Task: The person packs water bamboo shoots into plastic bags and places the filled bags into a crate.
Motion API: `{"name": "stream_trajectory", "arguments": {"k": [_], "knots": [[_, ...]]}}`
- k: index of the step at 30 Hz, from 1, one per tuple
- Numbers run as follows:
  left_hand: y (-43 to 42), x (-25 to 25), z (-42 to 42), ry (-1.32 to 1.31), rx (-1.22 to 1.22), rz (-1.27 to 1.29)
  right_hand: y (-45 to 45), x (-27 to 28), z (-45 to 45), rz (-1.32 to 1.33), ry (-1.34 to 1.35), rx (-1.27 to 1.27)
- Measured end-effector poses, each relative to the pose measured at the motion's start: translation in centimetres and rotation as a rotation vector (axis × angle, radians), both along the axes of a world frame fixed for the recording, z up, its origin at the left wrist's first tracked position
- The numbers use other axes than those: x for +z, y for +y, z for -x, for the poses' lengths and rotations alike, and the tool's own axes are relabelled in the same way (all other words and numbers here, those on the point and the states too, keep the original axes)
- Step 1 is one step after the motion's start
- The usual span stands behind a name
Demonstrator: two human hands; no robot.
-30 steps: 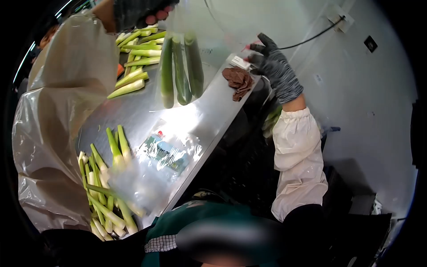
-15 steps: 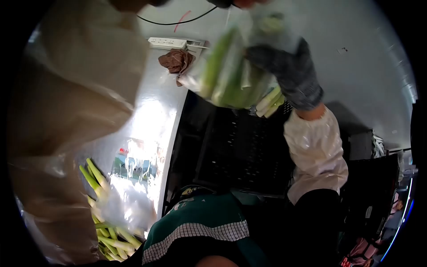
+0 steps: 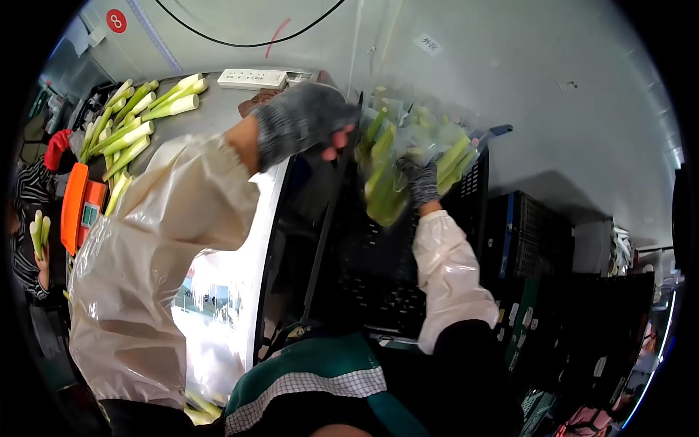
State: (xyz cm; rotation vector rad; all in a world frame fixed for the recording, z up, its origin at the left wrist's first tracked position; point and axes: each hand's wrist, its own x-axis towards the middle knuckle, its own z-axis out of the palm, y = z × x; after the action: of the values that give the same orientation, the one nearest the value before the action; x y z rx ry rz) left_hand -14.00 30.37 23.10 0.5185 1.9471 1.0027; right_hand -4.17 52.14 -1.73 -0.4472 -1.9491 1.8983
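My right hand (image 3: 420,182), in a grey knitted glove, grips a clear plastic bag of green-and-white stalks (image 3: 386,193), which look like water bamboo shoots. The bag is low in a black plastic crate (image 3: 378,269), beside other bagged stalks (image 3: 455,160) at its far end. My left hand (image 3: 309,124), also gloved, is by the crate's left rim with bare fingertips curled. Whether it holds the rim or something else is hidden.
A metal table (image 3: 207,120) on the left bears loose stalks (image 3: 135,124), an orange scale (image 3: 76,207) and a white power strip (image 3: 253,78). Stacked dark crates (image 3: 535,233) stand right. Another person's hand (image 3: 42,266) holds stalks at far left.
The bag of stalks has come down from in front of the wall into the crate with my right hand. My left hand has come into fuller view by the crate's rim.
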Motion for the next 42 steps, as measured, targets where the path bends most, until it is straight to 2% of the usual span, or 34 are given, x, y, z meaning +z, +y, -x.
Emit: {"name": "stream_trajectory", "arguments": {"k": [2, 4, 6, 8, 9, 11, 13, 14, 17, 18, 19, 20, 22, 24, 27, 29, 30, 32, 34, 36, 38, 39, 40, 42], "knots": [[-3.3, -4.0, 2.2, -0.035, 0.02, -0.163, -0.1, -3.3, 2.3, -0.095, -0.009, -0.179], [-6.0, -4.5, 2.3, -0.012, 0.137, -0.078, -0.9, -4.2, 4.2, -0.127, 0.017, -0.211], [-9.2, -5.3, 1.6, -0.051, 0.286, -0.098, -1.2, -5.1, 5.8, -0.144, 0.047, -0.213], [-13.2, -6.5, 0.4, -0.09, 0.349, -0.117, 0.1, -7.3, 7.6, -0.451, -0.133, -0.184], [-15.2, -7.3, -0.5, -0.112, 0.403, -0.098, -0.1, -8.0, 8.2, -0.723, -0.156, -0.341], [-19.0, -7.8, -2.7, -0.112, 0.491, -0.056, -1.7, -3.4, 8.3, -1.049, -0.675, -0.302], [-23.4, -8.9, -4.7, -0.121, 0.668, -0.059, -2.6, 1.5, 8.2, -1.14, -1.033, -0.112], [-25.6, -9.5, -5.9, -0.111, 0.755, -0.055, -2.4, 2.9, 8.3, -1.079, -1.112, -0.02], [-31.5, -11.4, -10.2, -0.043, 1.067, -0.137, 1.5, -1.1, 9.0, -0.63, -1.093, 0.097], [-33.0, -11.8, -11.9, -0.017, 1.167, -0.107, 1.8, -1.5, 8.4, -0.291, -1.1, 0.135], [-34.3, -13.0, -13.6, -0.012, 1.263, -0.068, 2.4, -2.5, 8.2, -0.304, -1.104, 0.148], [-35.9, -14.5, -15.6, -0.006, 1.355, -0.033, 2.5, -4.0, 7.8, -0.136, -0.997, 0.048], [-36.4, -17.5, -19.4, 0.06, 1.354, 0.032, 3.9, -8.7, 7.8, 0.191, -0.771, -0.14], [-36.0, -21.7, -23.0, 0.399, 1.148, 0.136, 4.5, -11.0, 7.0, 0.514, -0.521, -0.32], [-32.0, -19.7, -23.4, 0.868, 0.836, 0.516, -2.1, -6.6, 1.8, 0.486, -0.26, -0.312], [-31.2, -20.6, -22.9, 0.918, 0.694, 0.552, -1.4, -8.7, -0.3, 0.328, -0.39, -0.369], [-30.7, -20.7, -22.1, 0.929, 0.594, 0.612, -3.5, -6.9, -1.4, 0.469, -0.269, -0.44], [-29.7, -20.7, -20.5, 0.794, 0.54, 0.761, -6.9, -5.1, -3.2, 0.233, -0.249, -0.437], [-29.2, -21.3, -19.0, 0.733, 0.558, 0.797, -10.0, -3.7, -3.9, 0.237, 0.107, -0.277], [-29.0, -21.4, -18.1, 0.618, 0.587, 0.91, -19.8, 3.0, -3.9, 0.028, 0.108, 0.092], [-29.0, -21.8, -18.0, 0.576, 0.573, 0.924, -24.9, 4.7, -3.6, -0.708, 0.117, 0.514], [-29.1, -22.7, -18.3, 0.588, 0.592, 0.901, -27.5, 5.4, -2.8, -0.887, 0.235, 0.667], [-29.0, -23.3, -18.6, 0.597, 0.615, 0.88, -29.5, 4.7, -2.2, -0.995, 0.169, 0.755], [-28.9, -23.4, -19.0, 0.623, 0.649, 0.829, -32.8, 3.5, -1.3, -1.049, 0.187, 0.708]]}}
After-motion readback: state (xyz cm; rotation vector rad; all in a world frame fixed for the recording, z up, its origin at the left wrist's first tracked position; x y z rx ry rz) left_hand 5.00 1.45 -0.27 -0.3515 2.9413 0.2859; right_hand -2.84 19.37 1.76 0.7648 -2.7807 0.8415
